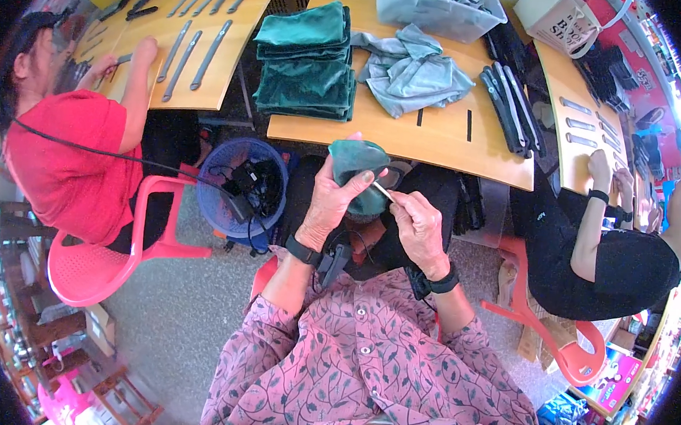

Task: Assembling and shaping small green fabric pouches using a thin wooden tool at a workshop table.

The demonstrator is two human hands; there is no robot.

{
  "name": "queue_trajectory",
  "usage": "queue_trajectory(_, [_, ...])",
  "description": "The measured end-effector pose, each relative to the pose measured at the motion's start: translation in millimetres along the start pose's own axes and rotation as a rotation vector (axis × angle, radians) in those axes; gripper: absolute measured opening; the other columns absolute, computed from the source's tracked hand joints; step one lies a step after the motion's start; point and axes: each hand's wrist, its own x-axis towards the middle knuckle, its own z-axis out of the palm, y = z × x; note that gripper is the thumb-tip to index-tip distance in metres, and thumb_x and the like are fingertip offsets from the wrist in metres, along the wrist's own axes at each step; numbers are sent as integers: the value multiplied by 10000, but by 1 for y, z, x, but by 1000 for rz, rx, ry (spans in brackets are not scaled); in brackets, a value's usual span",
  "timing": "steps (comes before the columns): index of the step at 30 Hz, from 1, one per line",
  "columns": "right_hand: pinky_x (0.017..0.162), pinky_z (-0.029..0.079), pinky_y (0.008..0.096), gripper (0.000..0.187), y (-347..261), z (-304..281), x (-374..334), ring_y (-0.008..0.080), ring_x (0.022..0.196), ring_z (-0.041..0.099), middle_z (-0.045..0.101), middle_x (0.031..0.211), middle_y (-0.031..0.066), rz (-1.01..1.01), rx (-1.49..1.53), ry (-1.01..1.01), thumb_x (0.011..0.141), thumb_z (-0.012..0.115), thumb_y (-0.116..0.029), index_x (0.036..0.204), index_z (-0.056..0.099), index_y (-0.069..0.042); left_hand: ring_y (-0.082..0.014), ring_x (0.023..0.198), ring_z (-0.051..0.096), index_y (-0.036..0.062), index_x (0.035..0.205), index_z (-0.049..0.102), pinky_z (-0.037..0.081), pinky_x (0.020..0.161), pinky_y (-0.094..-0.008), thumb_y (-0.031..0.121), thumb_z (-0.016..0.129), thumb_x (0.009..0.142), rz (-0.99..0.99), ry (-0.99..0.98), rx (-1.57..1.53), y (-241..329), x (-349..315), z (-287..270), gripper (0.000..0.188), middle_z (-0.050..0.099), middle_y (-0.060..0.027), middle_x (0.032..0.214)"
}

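Observation:
Above my lap, my left hand [334, 196] grips a dark green velvety fabric piece [358, 157], the thumb pressed on its near face. My right hand [420, 227] pinches a thin, pale stick-like tool [382, 190] whose far end meets the fabric. I cannot tell whether the tip goes into the fabric or lies against it. Beyond my hands, folded green velvet pieces [305, 90] lie in stacks on the wooden table [330, 135]. Right of them sits a crumpled heap of grey-green cloth [415, 74].
A translucent bin of cloth [441, 19] stands at the table's back. Long dark strips [508, 114] lie at its right. A blue basket of black cables [216, 208] is left of my knees. Co-workers sit left [72, 158] and right [609, 263], at tables with grey strips.

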Motion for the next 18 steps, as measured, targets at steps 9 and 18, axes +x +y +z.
queue_trajectory(9, [576, 482, 298, 201, -1, 0, -2, 211, 656, 611, 617, 783, 110, 19, 48, 155, 845, 648, 60, 1033, 678, -3, -138, 1046, 590, 17, 1331, 491, 469, 946, -307, 116, 736, 855, -37, 79, 149, -2, -4, -4, 545, 610, -49, 1192])
queue_trajectory(18, [573, 479, 287, 190, -11, -2, 0, 200, 660, 611, 620, 789, 100, -29, 72, 182, 837, 672, 46, 1016, 697, -13, -118, 958, 614, 23, 1182, 616, 493, 885, -296, 92, 753, 829, -87, 97, -28, 2, 1, -9, 385, 666, -38, 1081])
